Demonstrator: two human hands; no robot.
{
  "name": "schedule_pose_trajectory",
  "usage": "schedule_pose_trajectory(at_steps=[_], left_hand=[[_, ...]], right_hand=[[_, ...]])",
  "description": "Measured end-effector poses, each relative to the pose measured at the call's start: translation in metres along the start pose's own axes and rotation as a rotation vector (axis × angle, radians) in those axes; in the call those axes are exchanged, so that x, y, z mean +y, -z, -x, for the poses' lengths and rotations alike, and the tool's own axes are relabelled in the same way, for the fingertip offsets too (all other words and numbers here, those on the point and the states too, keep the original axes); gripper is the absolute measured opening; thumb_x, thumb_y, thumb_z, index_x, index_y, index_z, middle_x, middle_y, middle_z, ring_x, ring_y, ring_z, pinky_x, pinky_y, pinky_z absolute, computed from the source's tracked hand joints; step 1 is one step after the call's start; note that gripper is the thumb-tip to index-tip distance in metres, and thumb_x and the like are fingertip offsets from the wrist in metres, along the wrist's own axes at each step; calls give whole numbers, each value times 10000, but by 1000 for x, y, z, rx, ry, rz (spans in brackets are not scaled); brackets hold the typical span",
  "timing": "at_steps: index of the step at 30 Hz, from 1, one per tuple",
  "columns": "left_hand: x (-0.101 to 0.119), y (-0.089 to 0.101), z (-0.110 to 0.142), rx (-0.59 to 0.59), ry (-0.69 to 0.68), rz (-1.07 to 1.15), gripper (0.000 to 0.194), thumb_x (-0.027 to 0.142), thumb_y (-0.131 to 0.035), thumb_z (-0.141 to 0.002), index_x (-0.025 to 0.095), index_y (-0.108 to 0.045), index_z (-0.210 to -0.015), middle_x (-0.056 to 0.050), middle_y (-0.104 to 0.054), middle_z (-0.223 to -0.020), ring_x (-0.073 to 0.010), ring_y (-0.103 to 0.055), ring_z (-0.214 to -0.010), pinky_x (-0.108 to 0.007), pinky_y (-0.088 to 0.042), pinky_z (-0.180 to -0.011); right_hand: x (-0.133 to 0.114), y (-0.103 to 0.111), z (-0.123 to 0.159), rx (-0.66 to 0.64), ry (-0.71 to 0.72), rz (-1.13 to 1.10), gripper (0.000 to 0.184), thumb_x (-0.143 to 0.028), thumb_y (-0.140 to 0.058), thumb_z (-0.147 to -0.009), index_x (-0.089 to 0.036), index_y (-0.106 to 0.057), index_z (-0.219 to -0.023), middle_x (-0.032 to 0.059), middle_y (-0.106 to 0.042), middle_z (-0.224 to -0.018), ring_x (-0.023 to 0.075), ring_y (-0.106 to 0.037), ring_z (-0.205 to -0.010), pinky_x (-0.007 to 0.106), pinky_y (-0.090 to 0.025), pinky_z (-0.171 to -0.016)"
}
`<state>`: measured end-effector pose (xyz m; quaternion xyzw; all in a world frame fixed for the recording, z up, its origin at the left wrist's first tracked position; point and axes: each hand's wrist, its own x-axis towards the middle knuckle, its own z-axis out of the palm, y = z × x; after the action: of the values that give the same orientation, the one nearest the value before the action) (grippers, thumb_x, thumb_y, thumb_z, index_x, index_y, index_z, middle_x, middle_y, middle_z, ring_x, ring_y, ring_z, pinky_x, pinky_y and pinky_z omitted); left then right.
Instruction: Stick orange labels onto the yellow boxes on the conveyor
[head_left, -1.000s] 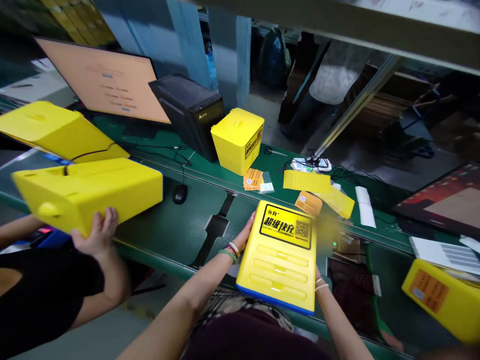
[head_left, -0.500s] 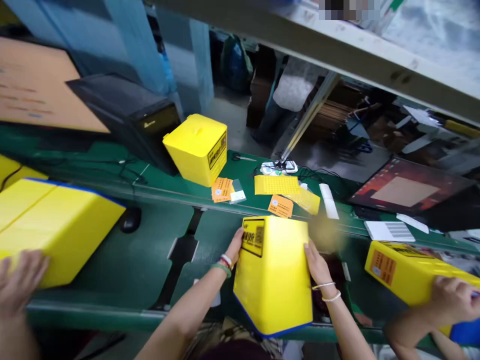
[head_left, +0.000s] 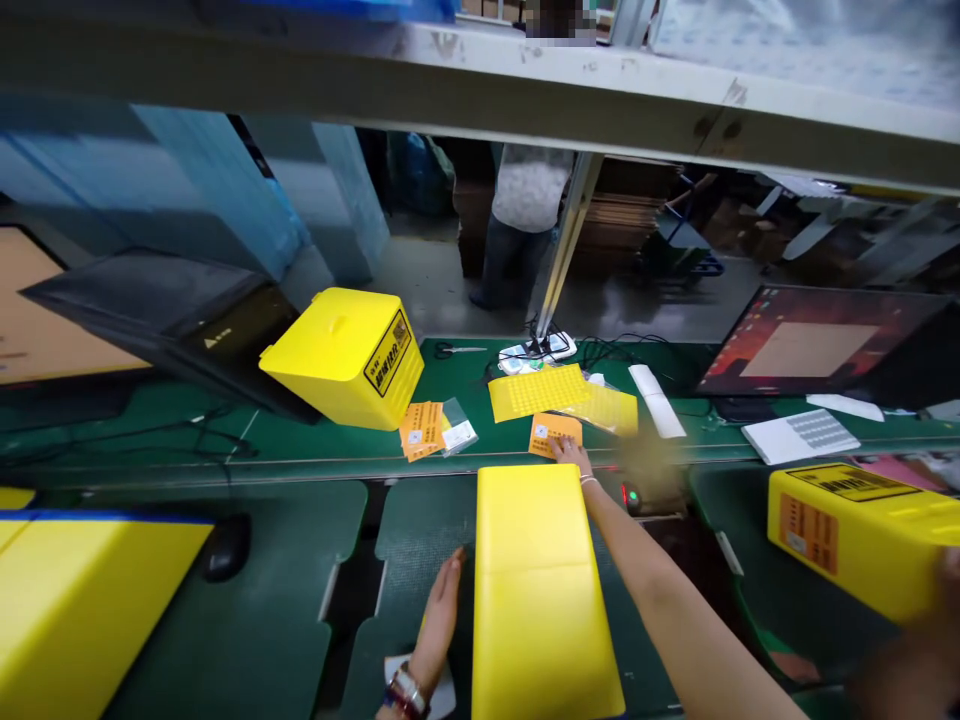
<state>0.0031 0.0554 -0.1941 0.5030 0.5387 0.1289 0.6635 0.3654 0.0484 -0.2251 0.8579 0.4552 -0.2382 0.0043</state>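
A long yellow plastic box [head_left: 536, 580] lies flat on the green bench in front of me, plain side up. My left hand [head_left: 439, 620] rests flat against its left side, fingers stretched out, wrist in bracelets. My right hand [head_left: 571, 455] reaches past the box's far right corner, fingertips on an orange label card [head_left: 551, 432]; I cannot see whether it pinches the card. Sheets of yellow stickers [head_left: 559, 395] lie just beyond.
Another yellow box [head_left: 349, 355] stands tilted at the back left beside a black computer case [head_left: 161, 310]. More yellow boxes sit at the left [head_left: 82, 600] and right [head_left: 862, 530], the right one by another person's blurred hand. A mouse [head_left: 225, 545], monitors and cables lie around.
The box I held upright in both hands now lies flat on the bench. My right hand left it and reached forward to the orange card; my left slid down its side.
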Motion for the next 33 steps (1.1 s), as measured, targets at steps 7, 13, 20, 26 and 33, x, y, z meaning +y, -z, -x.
schedule_pose_trajectory(at_steps=[7,13,20,26,33], left_hand=[[9,-5,10,43,43,-16,530,626,-485,-813,236,-652,-1130,-82,-631,-1304,-294,-516,-1295,-441,-395,-1124],[58,-9,3,158,-47,-39,648,775,-498,-711,223,-659,-1009,-121,-676,-1171,-328,-602,-1157,-425,-539,-899],[164,-34,54,-49,-355,83,431,607,-570,-816,197,-661,-912,-72,-666,-883,-216,-606,-883,-305,-489,-763],[185,-53,98,-189,-316,330,274,437,-658,-813,179,-592,-751,-12,-599,-736,-130,-540,-713,-246,-445,-699],[170,-37,130,-253,-233,478,257,411,-669,-803,173,-574,-784,-24,-582,-781,-131,-561,-740,-227,-465,-664]], right_hand=[[13,-1,4,-6,161,24,297,-166,-476,-909,-109,-636,-1152,175,-598,-1256,232,-503,-1186,301,-376,-1003],[17,46,6,194,95,-20,313,-188,-362,-979,-103,-645,-1085,153,-665,-1078,195,-598,-994,260,-446,-847],[-30,117,129,773,589,-80,237,-199,-451,-968,-206,-666,-1067,82,-693,-1009,195,-624,-1003,327,-478,-890],[-63,119,230,884,824,-14,299,-81,-544,-899,-227,-660,-1133,85,-722,-992,211,-662,-994,354,-528,-848],[-65,103,265,841,794,-136,265,-104,-549,-898,-244,-690,-1073,77,-732,-976,211,-677,-974,369,-548,-841]])
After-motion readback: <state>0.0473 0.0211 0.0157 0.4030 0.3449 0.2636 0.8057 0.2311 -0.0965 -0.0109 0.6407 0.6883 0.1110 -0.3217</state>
